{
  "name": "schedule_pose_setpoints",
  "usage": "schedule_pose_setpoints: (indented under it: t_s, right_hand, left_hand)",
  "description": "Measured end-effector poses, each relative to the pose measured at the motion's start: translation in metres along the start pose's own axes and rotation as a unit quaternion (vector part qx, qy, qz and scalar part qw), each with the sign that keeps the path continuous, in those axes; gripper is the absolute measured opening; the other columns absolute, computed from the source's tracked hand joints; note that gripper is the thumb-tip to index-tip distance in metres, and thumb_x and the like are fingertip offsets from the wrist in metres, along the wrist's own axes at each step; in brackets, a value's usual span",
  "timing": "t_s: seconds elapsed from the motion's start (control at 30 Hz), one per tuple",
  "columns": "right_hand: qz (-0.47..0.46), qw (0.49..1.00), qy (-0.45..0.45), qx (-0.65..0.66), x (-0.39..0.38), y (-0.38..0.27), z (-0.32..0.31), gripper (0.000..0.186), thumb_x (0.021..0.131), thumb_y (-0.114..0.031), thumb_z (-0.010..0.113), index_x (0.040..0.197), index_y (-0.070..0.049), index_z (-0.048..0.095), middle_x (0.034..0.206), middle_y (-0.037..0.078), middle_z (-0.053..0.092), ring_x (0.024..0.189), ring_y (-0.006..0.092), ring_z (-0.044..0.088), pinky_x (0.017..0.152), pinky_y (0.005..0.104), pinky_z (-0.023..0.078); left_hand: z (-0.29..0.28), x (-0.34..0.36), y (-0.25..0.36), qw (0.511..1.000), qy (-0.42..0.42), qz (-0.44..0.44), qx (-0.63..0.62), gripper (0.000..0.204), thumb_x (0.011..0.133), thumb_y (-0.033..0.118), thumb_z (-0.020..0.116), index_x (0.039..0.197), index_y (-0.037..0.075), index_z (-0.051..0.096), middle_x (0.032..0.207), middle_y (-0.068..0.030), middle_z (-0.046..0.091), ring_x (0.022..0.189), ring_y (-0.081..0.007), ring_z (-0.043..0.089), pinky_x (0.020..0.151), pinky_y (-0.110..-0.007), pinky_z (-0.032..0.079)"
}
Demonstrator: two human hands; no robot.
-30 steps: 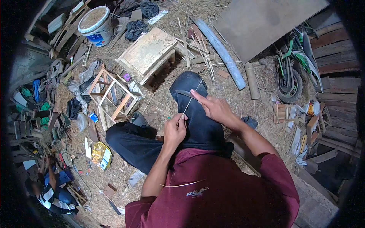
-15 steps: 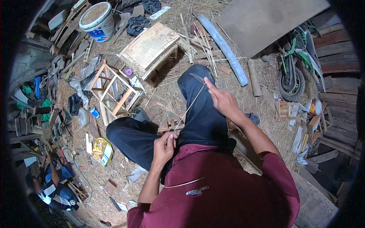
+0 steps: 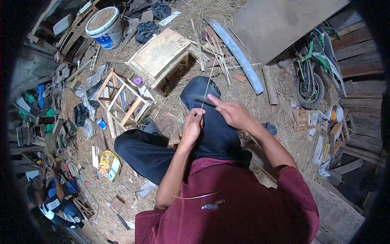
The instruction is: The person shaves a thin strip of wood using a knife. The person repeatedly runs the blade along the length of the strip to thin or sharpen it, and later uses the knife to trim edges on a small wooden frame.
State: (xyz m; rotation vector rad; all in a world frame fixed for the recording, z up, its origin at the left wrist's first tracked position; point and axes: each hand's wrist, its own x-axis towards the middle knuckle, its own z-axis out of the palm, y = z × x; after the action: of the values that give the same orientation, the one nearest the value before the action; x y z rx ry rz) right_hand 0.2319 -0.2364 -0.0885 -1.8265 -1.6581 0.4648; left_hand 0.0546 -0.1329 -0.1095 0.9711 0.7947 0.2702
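Observation:
My right hand (image 3: 235, 114) is closed on a knife (image 3: 199, 98), its blade pointing left over my raised knee. The blade lies across a thin pale strip (image 3: 210, 78), which looks like split bamboo or cane. My left hand (image 3: 192, 127) pinches that strip between thumb and fingers just below the blade. From there the strip rises up and away past the knee. The knife's handle is mostly hidden in my right fist. Another thin curved strip (image 3: 195, 197) rests on the front of my maroon shirt.
Ahead stands a low wooden bench (image 3: 162, 53). A small wooden frame (image 3: 122, 99) sits left of it. Several loose strips (image 3: 221, 61) lie near a grey-blue pipe (image 3: 237, 55). A motorbike (image 3: 313, 77) stands right; a bucket (image 3: 103, 28) is far left. Another person (image 3: 57, 199) sits lower left.
My left hand has moved up and forward from my lap to near the knee. The knife and right hand have come down and back. The strip now extends away beyond the knee.

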Motion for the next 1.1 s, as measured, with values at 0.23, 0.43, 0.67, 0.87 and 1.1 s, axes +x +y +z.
schedule_pose_setpoints:
  t_s: [0.23, 0.43, 0.67, 0.87, 1.1]
  right_hand:
    - [0.108, 0.986, -0.076, -0.105, -0.001, -0.006, 0.001, 0.059, 0.096, -0.023, 0.053, 0.149, -0.037, 0.033, 0.075, 0.02, 0.062, 0.068, 0.0408, 0.063, 0.061, 0.0506, 0.052]
    - [0.102, 0.99, -0.04, -0.093, -0.004, -0.001, 0.003, 0.061, 0.095, -0.021, 0.054, 0.149, -0.038, 0.032, 0.072, 0.02, 0.061, 0.065, 0.0411, 0.063, 0.061, 0.0508, 0.052]
    - [0.127, 0.987, -0.015, -0.097, -0.007, 0.01, -0.002, 0.061, 0.095, -0.019, 0.053, 0.15, -0.034, 0.03, 0.074, 0.022, 0.063, 0.067, 0.0418, 0.063, 0.062, 0.0512, 0.051]
    - [0.12, 0.992, 0.04, -0.017, -0.006, 0.004, -0.005, 0.057, 0.096, -0.019, 0.052, 0.15, -0.026, 0.034, 0.077, 0.025, 0.064, 0.07, 0.0415, 0.064, 0.063, 0.0505, 0.051]
    - [0.091, 0.992, -0.062, -0.059, -0.007, -0.006, -0.001, 0.057, 0.095, -0.02, 0.053, 0.148, -0.033, 0.036, 0.074, 0.022, 0.062, 0.068, 0.0407, 0.063, 0.063, 0.0495, 0.051]
  left_hand:
    - [0.01, -0.006, -0.001, 0.911, 0.102, 0.195, 0.35, 0.012, 0.096, 0.01, 0.05, 0.101, 0.002, 0.058, 0.07, -0.0191, 0.06, 0.056, -0.0323, 0.058, 0.055, -0.04, 0.044]
    - [-0.001, -0.025, -0.012, 0.91, 0.089, 0.184, 0.361, 0.014, 0.099, 0.015, 0.05, 0.1, 0.003, 0.057, 0.065, -0.0101, 0.053, 0.051, -0.0179, 0.045, 0.05, -0.034, 0.037]
    - [-0.04, -0.086, -0.033, 0.919, 0.094, 0.155, 0.351, 0.009, 0.098, 0.009, 0.05, 0.096, 0.002, 0.054, 0.065, -0.0091, 0.054, 0.052, -0.0139, 0.046, 0.05, -0.032, 0.038]
    - [-0.042, -0.082, -0.024, 0.981, 0.04, 0.121, 0.149, 0.015, 0.1, 0.016, 0.052, 0.094, 0.003, 0.056, 0.067, 0.0025, 0.054, 0.056, -0.004, 0.043, 0.051, -0.022, 0.032]
    - [0.0, -0.01, -0.004, 0.994, -0.06, -0.031, -0.08, 0.016, 0.1, 0.022, 0.049, 0.096, 0.007, 0.054, 0.059, 0.0083, 0.03, 0.048, -0.0049, 0.028, 0.045, -0.024, 0.021]
